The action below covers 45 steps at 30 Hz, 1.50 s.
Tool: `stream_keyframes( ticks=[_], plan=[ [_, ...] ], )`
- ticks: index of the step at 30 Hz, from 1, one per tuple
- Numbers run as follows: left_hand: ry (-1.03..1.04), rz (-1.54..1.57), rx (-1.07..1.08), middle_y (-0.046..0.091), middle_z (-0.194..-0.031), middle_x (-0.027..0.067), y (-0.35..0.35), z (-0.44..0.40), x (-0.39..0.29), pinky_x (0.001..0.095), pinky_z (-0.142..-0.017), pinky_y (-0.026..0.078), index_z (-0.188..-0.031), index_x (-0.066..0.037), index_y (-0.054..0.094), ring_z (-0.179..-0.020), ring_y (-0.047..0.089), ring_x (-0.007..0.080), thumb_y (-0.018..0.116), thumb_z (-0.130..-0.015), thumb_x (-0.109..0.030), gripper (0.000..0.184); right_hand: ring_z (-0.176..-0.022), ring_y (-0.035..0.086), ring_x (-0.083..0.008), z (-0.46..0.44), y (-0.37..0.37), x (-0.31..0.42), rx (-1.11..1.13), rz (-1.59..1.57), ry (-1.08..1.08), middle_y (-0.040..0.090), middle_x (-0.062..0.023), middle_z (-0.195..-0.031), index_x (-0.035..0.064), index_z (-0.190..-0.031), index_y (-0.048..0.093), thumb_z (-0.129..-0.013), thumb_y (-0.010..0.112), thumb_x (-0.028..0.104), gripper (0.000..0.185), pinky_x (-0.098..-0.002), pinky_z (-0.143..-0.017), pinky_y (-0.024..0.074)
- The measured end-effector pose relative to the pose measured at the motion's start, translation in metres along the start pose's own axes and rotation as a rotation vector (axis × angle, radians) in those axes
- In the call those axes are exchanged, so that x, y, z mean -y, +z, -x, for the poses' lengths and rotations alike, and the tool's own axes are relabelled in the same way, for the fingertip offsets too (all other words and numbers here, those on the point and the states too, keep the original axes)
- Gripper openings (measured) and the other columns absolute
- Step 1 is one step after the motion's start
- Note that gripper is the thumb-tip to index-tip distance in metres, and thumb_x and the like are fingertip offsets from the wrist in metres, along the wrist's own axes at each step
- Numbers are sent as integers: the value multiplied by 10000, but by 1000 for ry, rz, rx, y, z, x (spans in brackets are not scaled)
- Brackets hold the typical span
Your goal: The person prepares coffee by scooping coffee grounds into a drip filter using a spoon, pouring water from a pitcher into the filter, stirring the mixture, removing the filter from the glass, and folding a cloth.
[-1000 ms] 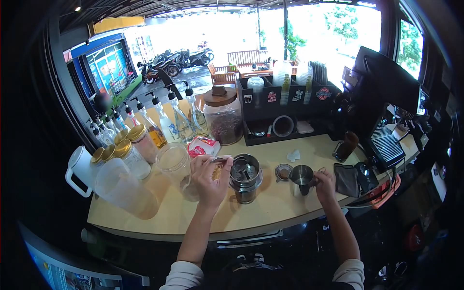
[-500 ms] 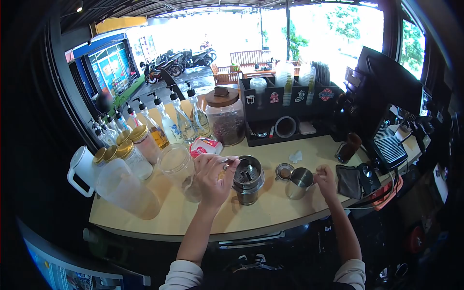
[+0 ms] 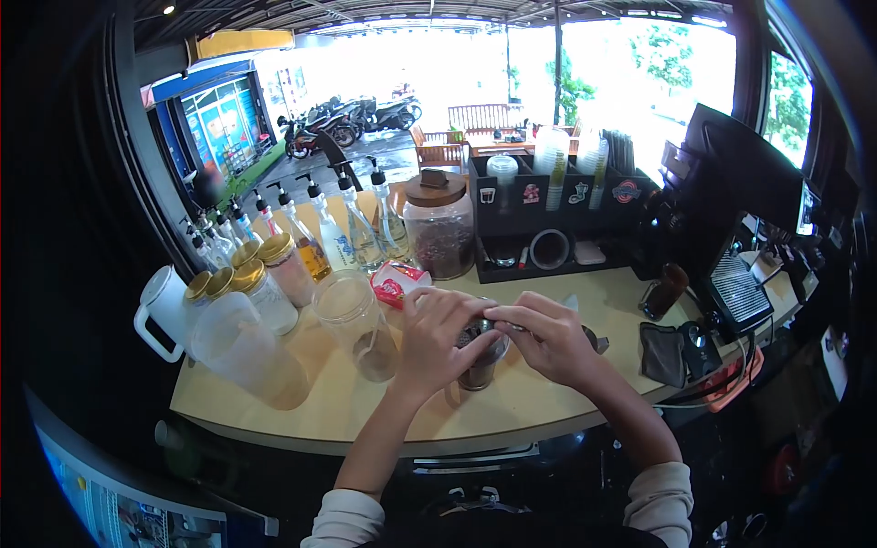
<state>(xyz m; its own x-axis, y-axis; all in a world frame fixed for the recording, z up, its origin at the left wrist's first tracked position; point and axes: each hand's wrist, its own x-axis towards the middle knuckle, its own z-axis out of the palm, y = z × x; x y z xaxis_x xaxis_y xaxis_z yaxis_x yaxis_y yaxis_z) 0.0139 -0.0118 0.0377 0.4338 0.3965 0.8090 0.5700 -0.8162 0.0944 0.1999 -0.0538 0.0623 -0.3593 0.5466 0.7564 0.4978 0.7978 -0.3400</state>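
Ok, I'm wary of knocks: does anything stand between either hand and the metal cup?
Nothing visible: the left hand and right hand are both at the top of the metal cup; the clear jar stands off left.

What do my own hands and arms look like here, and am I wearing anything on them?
Your left hand and right hand are bare, without gloves, and both wrists show no watch or bracelet. The left sleeve and right sleeve are off-white and plain, bunched into folds, and leave most of each forearm uncovered.
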Motion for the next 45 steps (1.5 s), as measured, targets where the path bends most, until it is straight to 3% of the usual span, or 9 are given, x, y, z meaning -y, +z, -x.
stream_keyframes(
  ticks=[4,7,14,19,22,25,33,36,45],
  plan=[
    [-242,76,17,613,-1031,38,-1,13,10,422,-991,297,-1122,-102,596,-1007,567,227,818,-560,-525,737,-632,572,-207,9,5,-3,-8,46,9,575,-86,-742,35,-981,669,-810,652,2,174,-319,-563,450],
    [-335,53,167,621,-1050,51,8,20,14,405,-995,297,-1108,-104,604,-1026,564,224,830,-504,-551,785,-642,591,-221,16,16,-13,75,102,9,598,-91,-777,26,-980,653,-804,655,5,177,-317,-579,468],
    [-358,182,147,621,-1050,57,12,21,19,411,-993,304,-1102,-102,600,-1076,548,224,835,-529,-499,735,-731,625,-230,15,11,-13,122,-208,95,623,-104,-830,16,-981,617,-849,601,2,134,-314,-665,493],
    [-157,194,171,576,-1123,40,5,14,28,438,-1026,283,-1181,-124,539,-1113,524,240,847,-480,-330,793,-792,617,-199,12,10,-17,45,-214,181,619,-107,-850,0,-961,584,-885,568,18,80,-303,-710,474],
    [-117,215,196,540,-1176,43,4,13,35,454,-1043,267,-1217,-138,518,-1153,486,260,842,-466,-279,830,-800,589,-149,13,7,-18,155,-324,238,614,-92,-867,0,-976,581,-914,541,48,87,-285,-724,464],
    [-116,216,230,519,-1196,49,2,13,39,449,-1049,266,-1225,-143,513,-1180,455,274,841,-481,-259,821,-765,612,-201,10,3,-21,108,-363,305,625,-118,-843,5,-1000,590,-923,511,55,122,-312,-712,470],
    [-79,238,291,496,-1218,38,-3,5,36,441,-1044,282,-1230,-164,508,-1187,441,278,834,-497,-252,806,-682,565,-115,-5,-8,-26,241,-350,406,614,-82,-733,0,-1007,606,-926,513,75,145,-271,-642,466],
    [-76,248,310,481,-1237,36,0,4,36,446,-1044,281,-1235,-172,502,-1189,438,280,829,-500,-257,809,-736,545,-60,-6,-8,-27,301,-317,363,643,-27,-799,-2,-987,614,-945,512,69,131,-209,-644,455],
    [-172,329,153,430,-1298,79,26,19,25,454,-1064,278,-1256,-169,476,-1246,401,305,838,-514,-248,829,-715,593,-96,-1,-4,-35,147,-418,425,660,-89,-799,-19,-984,598,-943,523,96,143,-265,-680,503]
  ],
)
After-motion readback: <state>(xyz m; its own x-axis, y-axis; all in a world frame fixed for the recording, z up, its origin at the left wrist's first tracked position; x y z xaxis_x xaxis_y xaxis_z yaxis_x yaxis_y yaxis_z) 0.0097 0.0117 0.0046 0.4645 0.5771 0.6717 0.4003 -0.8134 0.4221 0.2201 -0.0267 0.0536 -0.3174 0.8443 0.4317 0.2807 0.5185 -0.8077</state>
